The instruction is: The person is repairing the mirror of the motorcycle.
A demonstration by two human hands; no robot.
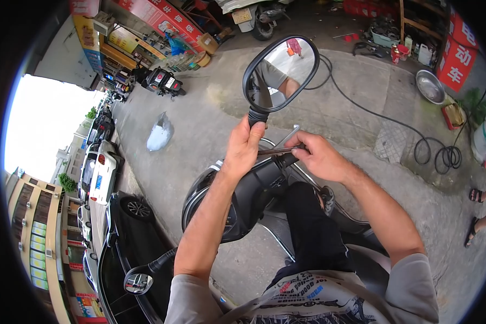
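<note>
My left hand [244, 147] is wrapped round the black stem of a scooter mirror [278, 73], whose oval glass tilts up above the hand. My right hand [319, 155] is closed, pinching the end of a slim metal wrench [277, 152]. That wrench lies across the handlebar, its far end running toward the base of the mirror stem behind my left hand. Just beyond my right fingers a silver brake lever [295, 129] sticks out. Below both hands is the scooter's dark front [248, 205]. Its other mirror [139, 283] is at lower left.
A black hose [372, 116] trails across the concrete and coils at right. A metal basin [430, 87] and a bucket [485, 135] stand at the right side. Parked cars [140, 243] line the left. Another scooter [164, 82] is parked farther off. A person's sandalled feet [472, 229] show at right.
</note>
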